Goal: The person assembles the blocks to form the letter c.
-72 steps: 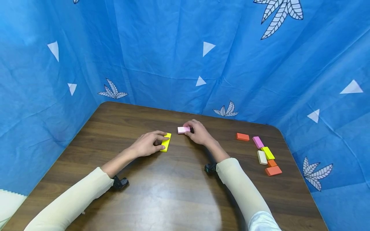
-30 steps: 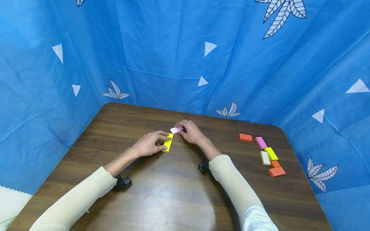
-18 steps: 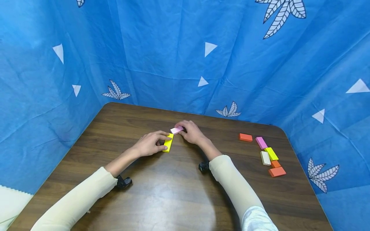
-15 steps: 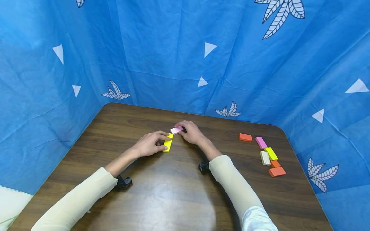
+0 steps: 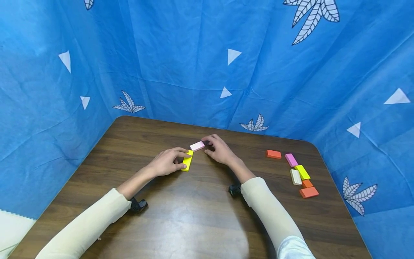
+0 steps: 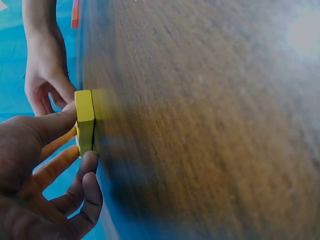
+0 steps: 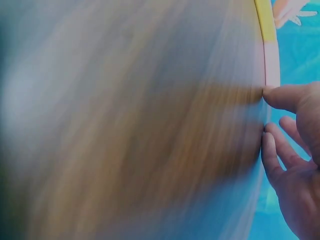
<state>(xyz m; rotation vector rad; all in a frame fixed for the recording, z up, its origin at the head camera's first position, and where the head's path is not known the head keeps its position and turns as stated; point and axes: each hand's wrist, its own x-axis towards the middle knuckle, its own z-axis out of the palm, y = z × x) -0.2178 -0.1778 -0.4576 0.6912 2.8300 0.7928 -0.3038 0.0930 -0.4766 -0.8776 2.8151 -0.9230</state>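
A yellow block (image 5: 188, 162) lies flat on the table, pinched between the thumb and fingers of my left hand (image 5: 165, 162). In the left wrist view the thumb presses one side of that block (image 6: 85, 112), with fingers on the other. A pale pink block (image 5: 197, 146) lies slantwise at its far end; the two look to be touching. Just right of the pink block is my right hand (image 5: 221, 150), thumb and fingers spread with nothing between them. The right wrist view shows its thumb close to the end of the pink block (image 7: 272, 65).
On the right of the wooden table (image 5: 181, 216) lie an orange-red block (image 5: 274, 154), a pink block (image 5: 290, 160), a yellow block (image 5: 303, 172), a cream block (image 5: 295, 177), a small orange block (image 5: 307, 183) and another orange-red block (image 5: 309, 192). A blue curtain (image 5: 181, 64) surrounds the table.
The pink block has moved left and turned to meet the far end of the yellow block. My right hand has since let go and drawn slightly right. My left hand keeps its grip.
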